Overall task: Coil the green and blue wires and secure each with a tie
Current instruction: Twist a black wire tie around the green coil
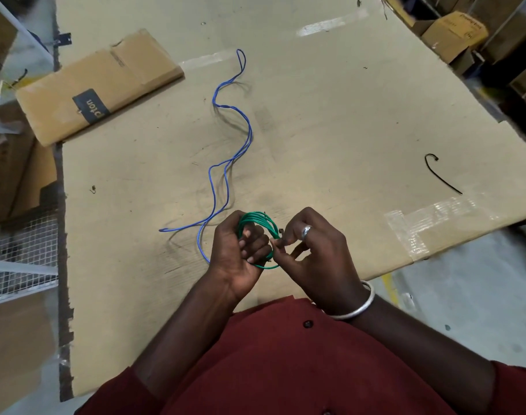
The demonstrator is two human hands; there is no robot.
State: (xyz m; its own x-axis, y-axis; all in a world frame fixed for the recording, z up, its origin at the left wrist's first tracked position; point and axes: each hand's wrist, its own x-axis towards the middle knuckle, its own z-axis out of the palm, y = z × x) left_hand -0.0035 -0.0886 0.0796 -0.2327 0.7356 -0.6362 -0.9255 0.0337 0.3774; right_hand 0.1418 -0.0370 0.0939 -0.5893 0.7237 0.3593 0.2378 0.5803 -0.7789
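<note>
Cardboard-covered table (330, 121) carries our loose blue wire (225, 139) and a black tie (441, 175), well apart. Left hand (240, 250) clenches the green coil (260, 224); right hand (312, 247) pinches something small beside it. Slack grip, we judge, springs the loops.

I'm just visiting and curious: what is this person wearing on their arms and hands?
Both forearms are bare, with dark red sleeves pushed up near the elbows, matching a dark red buttoned shirt. The right hand has a silver ring on one finger and a plain silver bangle at the wrist. The left hand wears no jewellery that shows. No gloves.
</note>
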